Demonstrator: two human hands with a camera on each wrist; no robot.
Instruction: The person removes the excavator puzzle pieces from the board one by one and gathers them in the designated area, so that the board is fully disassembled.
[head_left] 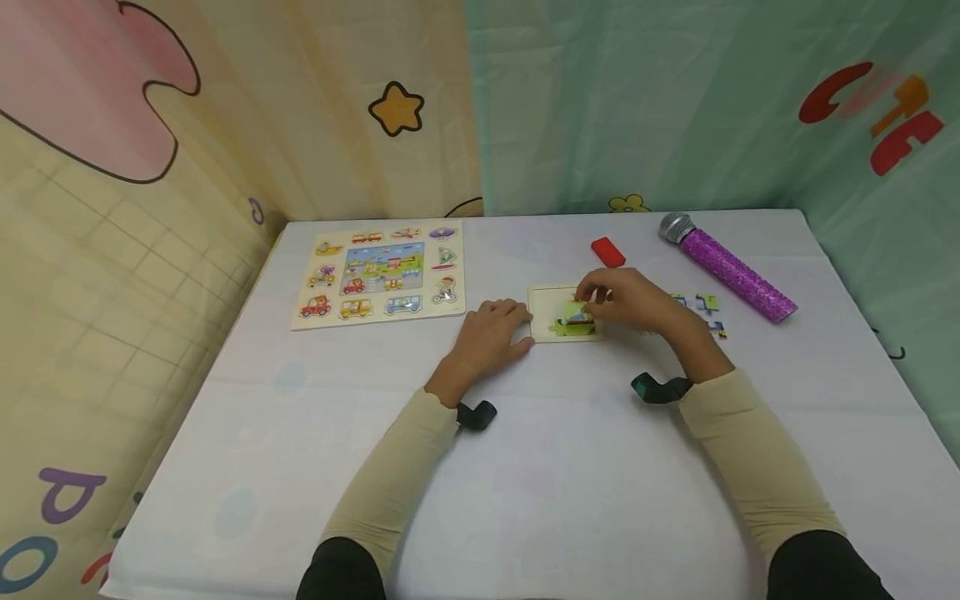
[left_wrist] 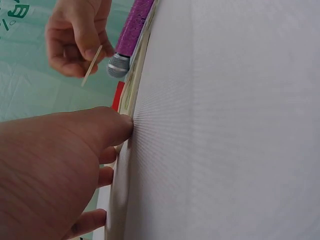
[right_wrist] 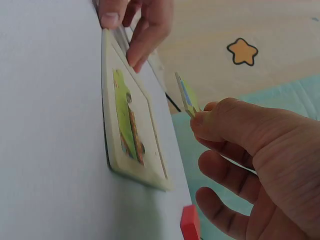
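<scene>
On the table lies a small jigsaw board [head_left: 546,302] with a pale frame. Joined puzzle pieces [right_wrist: 122,107] with green and brown picture parts cover some of its inside. My left hand [head_left: 491,333] rests at the board's left side; its thumb touches the near corner and its fingers lie along the edge. Above the board's right part, my right hand [head_left: 630,298] pinches a thin puzzle piece [right_wrist: 187,96] between thumb and index finger. The piece is tilted up and clear of the board in the right wrist view. Several loose puzzle pieces [head_left: 707,303] lie beyond my right wrist, partly hidden.
A larger picture board [head_left: 378,317] with vehicles lies at the back left. Behind the small board is a red block [head_left: 607,252]. A purple glittery microphone [head_left: 738,275] lies at the back right. Printed curtains [head_left: 600,100] hang behind the white table [head_left: 562,483].
</scene>
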